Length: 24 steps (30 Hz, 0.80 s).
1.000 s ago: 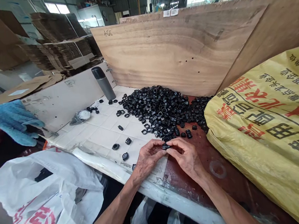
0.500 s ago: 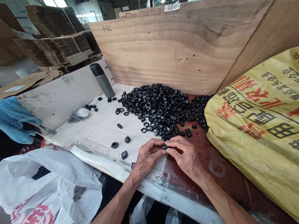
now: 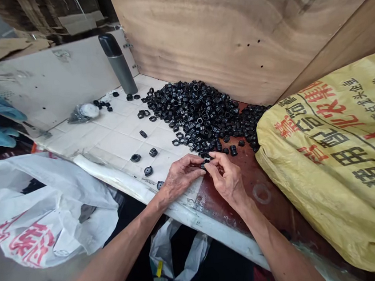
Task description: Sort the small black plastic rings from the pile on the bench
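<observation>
Between my two hands, just over the front of the table, is a small black plastic ring [image 3: 204,164]. My left hand [image 3: 183,175] pinches it from the left with thumb and forefinger. From the other side, the thumb and fingers of my right hand [image 3: 226,175] close on the same piece. My fingers cover much of it. Right beyond my fingertips spreads a heap of black plastic rings [image 3: 201,112]. Several loose black pieces lie left of my hands, among them a round cap [image 3: 148,171] and another ring [image 3: 135,157].
A grey bottle with a black lid [image 3: 118,65] stands at the back left, near a small clear bag [image 3: 83,112]. A yellow sack [image 3: 328,179] bulges over the right side. A wooden board [image 3: 216,30] closes the back. At left hangs a white plastic bag [image 3: 64,216].
The view has tilted down, so the table sits higher in the picture. Both hands still hold the small black piece; my right fingers have curled and shifted slightly around it.
</observation>
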Tool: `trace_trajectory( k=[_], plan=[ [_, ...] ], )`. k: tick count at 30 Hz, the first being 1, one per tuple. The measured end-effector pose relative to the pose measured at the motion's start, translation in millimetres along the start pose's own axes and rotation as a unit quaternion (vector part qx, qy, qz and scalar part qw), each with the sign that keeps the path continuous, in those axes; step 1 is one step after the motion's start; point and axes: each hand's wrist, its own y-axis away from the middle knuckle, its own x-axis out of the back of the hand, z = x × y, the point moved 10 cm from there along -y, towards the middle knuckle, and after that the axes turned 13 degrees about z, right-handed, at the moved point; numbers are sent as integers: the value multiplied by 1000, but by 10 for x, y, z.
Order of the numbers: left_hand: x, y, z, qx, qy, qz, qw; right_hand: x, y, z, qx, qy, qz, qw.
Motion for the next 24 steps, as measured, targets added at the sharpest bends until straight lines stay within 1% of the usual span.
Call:
trace_trajectory(
  k=[3,8,9,11,14,16,18,20,22,24],
  plan=[
    [-7,-4,3,-30,-19,-4,999,-47,24,-5,4,33,-21,999],
    [-16,0,6,-26,-1,-10,1000,-102,43,4,2,30,-64,997],
    [-12,2,32,-36,-12,-10,999,-101,41,14,2,33,-64,997],
    [-15,13,117,-80,-61,-15,995,-92,32,44,4,57,-55,997],
    [-66,45,236,-145,-130,-37,980,-106,31,70,27,113,-46,992],
    [-100,58,265,-160,-143,-49,975,-116,35,78,40,139,-44,988],
    [-118,56,252,-151,-138,-53,977,-107,33,92,36,148,-42,987],
    [-123,44,206,-120,-120,-51,984,-59,18,97,13,132,-30,991],
    [-101,29,154,-80,-86,-37,992,1,-3,67,-7,89,-15,996],
    [-70,19,120,-50,-48,-20,997,21,-19,-18,4,40,-16,999]
  ],
)
